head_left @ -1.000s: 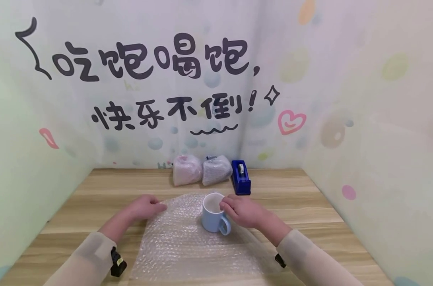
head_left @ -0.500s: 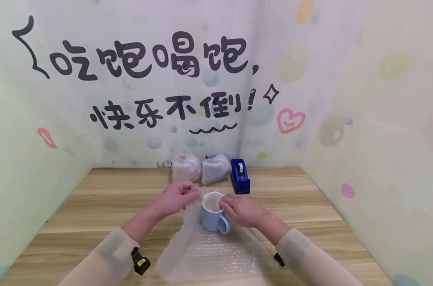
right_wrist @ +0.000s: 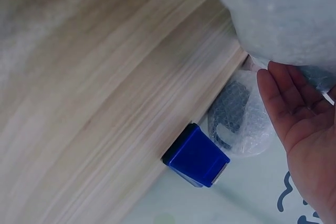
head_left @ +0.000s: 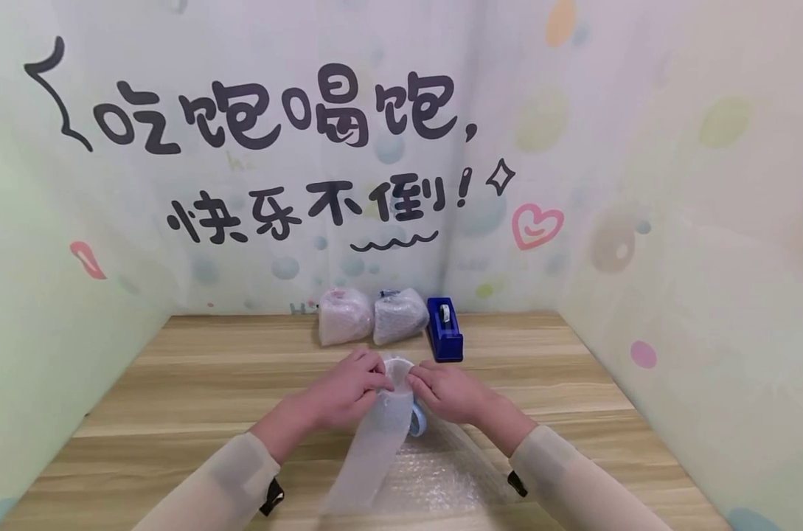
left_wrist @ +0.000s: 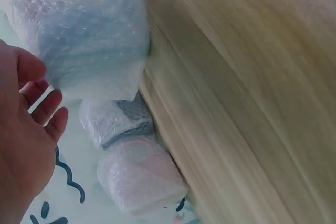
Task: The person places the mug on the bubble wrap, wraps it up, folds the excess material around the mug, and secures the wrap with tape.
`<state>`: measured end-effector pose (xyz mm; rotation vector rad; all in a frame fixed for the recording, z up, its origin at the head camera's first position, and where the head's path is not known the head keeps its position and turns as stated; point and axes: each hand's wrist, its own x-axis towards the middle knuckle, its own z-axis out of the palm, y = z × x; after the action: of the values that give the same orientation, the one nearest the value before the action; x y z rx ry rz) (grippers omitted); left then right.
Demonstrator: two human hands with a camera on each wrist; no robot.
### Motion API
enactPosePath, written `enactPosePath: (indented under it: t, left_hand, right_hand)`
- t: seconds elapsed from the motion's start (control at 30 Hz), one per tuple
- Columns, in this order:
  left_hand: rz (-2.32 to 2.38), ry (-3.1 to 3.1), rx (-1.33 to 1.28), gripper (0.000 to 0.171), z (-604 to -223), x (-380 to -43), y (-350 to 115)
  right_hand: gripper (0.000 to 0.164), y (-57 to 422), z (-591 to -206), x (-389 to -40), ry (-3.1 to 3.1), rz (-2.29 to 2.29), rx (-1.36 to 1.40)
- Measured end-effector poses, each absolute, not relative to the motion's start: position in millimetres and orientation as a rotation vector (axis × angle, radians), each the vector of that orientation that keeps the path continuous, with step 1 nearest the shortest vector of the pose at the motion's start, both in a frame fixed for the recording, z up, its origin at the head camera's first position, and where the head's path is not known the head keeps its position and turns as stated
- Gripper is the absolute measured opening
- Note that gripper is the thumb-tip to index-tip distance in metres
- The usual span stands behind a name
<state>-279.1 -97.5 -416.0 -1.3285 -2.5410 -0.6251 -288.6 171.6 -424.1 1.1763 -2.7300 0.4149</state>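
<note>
A light blue mug (head_left: 417,420) stands upright on a sheet of bubble wrap (head_left: 434,476), its handle toward the front right. The sheet's left part is folded up over the mug's near side, so most of the body shows only as a blue tint through it. My left hand (head_left: 348,387) pinches the edge of the wrap at the left of the rim. With my right hand (head_left: 453,391) I grip the right side of the rim, thumb toward the inside. In the left wrist view, the wrap (left_wrist: 94,40) hangs around the mug beside my fingers.
Two bubble-wrapped bundles, one pinkish (head_left: 343,317) and one greyish (head_left: 400,316), sit at the back of the wooden table (head_left: 195,383). Right of them is a blue tape dispenser (head_left: 445,332). A wall with dark lettering rises behind the table's far edge.
My left hand has lifted the left edge of the bubble wrap and carried it right, folding it over the front of the mug. My right hand has stayed at the rim.
</note>
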Motion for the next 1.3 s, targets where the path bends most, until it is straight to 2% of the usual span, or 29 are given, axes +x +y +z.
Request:
enactPosePath:
  t: [0.2,0.43,0.63,0.77,1.07,1.3]
  left_hand:
    - [-0.500,-2.554,-1.322,0.028,-418,-280,-93]
    - [-0.745,-2.701,-1.267,0.014,-414,-283,-95]
    - [-0.704,-2.480,-1.379,0.008,-424,-284,-105]
    - [-0.647,-2.373,-1.365,0.009,-430,-284,-105]
    - [-0.876,-2.680,-1.412,0.016,-415,-296,-97]
    - [-0.920,-2.735,-1.387,0.012,-410,-297,-95]
  right_hand:
    - [0.029,169,-425,-289,-2.720,0.427,1.165]
    - [0.027,167,-427,-290,-2.691,0.416,1.180]
    - [0.029,166,-427,-292,-2.730,0.454,1.189]
    - [0.030,167,-428,-296,-2.745,0.488,1.196]
    - [0.034,173,-428,-305,-2.744,0.496,1.272]
    - [0.036,175,-425,-306,-2.769,0.472,1.290]
